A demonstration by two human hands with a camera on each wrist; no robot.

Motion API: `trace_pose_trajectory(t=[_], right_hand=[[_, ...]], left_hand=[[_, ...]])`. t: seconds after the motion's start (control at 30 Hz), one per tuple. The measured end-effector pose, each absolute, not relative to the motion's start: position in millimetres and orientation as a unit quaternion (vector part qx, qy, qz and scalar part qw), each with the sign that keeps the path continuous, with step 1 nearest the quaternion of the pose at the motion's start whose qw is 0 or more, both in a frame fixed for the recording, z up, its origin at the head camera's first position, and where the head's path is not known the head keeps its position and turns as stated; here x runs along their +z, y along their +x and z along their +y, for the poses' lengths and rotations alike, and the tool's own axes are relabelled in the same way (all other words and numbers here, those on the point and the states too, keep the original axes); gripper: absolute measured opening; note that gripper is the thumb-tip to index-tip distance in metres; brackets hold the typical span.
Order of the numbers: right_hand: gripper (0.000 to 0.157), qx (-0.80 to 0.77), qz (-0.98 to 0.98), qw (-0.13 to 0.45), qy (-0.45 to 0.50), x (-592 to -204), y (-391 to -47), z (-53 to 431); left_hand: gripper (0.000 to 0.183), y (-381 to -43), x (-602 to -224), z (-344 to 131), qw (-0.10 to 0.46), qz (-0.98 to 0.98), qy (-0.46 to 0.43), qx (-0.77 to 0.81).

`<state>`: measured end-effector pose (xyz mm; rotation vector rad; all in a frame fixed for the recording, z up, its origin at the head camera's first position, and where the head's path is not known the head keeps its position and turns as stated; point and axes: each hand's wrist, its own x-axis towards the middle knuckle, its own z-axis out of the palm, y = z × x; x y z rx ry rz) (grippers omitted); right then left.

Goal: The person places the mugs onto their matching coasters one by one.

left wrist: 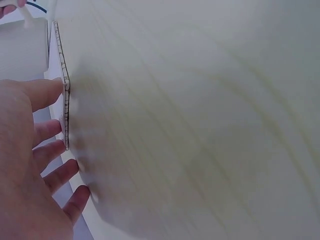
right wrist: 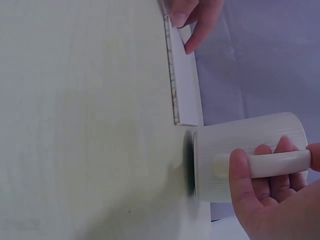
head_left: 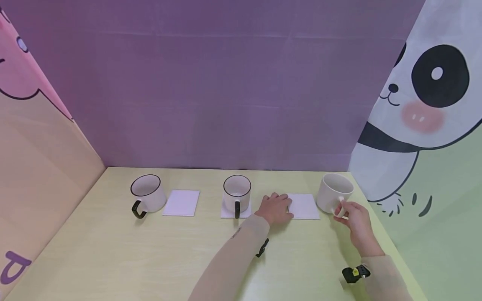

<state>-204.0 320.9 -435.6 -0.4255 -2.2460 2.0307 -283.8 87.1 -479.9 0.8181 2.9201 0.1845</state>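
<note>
In the head view my right hand (head_left: 357, 221) grips the handle of a plain white mug (head_left: 331, 193) at the table's right side. The right wrist view shows its ribbed wall (right wrist: 220, 142), with fingers curled at the handle and a shadow beside its base. My left hand (head_left: 275, 210) rests at the left edge of a square white coaster (head_left: 304, 207), just left of that mug. In the left wrist view, thumb and fingers (left wrist: 50, 93) are spread along the coaster's layered edge (left wrist: 61, 55), touching it.
A black-rimmed white mug (head_left: 237, 196) stands on the middle coaster (head_left: 227, 214), its black handle toward me. At left, another black-rimmed mug (head_left: 152, 200) stands on the table (head_left: 124, 251) beside a third coaster (head_left: 181, 203). A purple backdrop (head_left: 226, 96) and printed side panels surround the table.
</note>
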Motion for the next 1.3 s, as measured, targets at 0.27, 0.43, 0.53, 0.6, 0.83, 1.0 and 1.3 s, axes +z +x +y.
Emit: trace_pose_trajectory(t=[0.27,0.43,0.53,0.6,0.83,1.0,1.3], right_hand=[[0.028,0.691,-0.704,0.056,-0.153,-435,-204,320],[0.027,0.711,-0.682,0.071,-0.158,-439,-200,317],[0.027,0.717,-0.675,0.083,-0.152,-442,-199,316],[0.026,0.721,-0.671,0.091,-0.148,-443,-199,315],[0.025,0.731,-0.660,0.114,-0.131,-443,-198,311],[0.024,0.736,-0.654,0.124,-0.124,-442,-197,307],[0.022,0.743,-0.652,0.118,-0.100,-446,-198,298]], left_hand=[[0.051,-283,-480,88,0.059,0.960,0.266,0.070],[0.049,-282,-478,88,0.058,0.960,0.265,0.071],[0.050,-281,-476,88,0.060,0.960,0.263,0.073],[0.050,-280,-475,88,0.062,0.960,0.262,0.074],[0.051,-281,-476,87,0.063,0.960,0.262,0.073],[0.051,-282,-477,87,0.065,0.960,0.260,0.079],[0.052,-284,-480,87,0.078,0.961,0.252,0.086]])
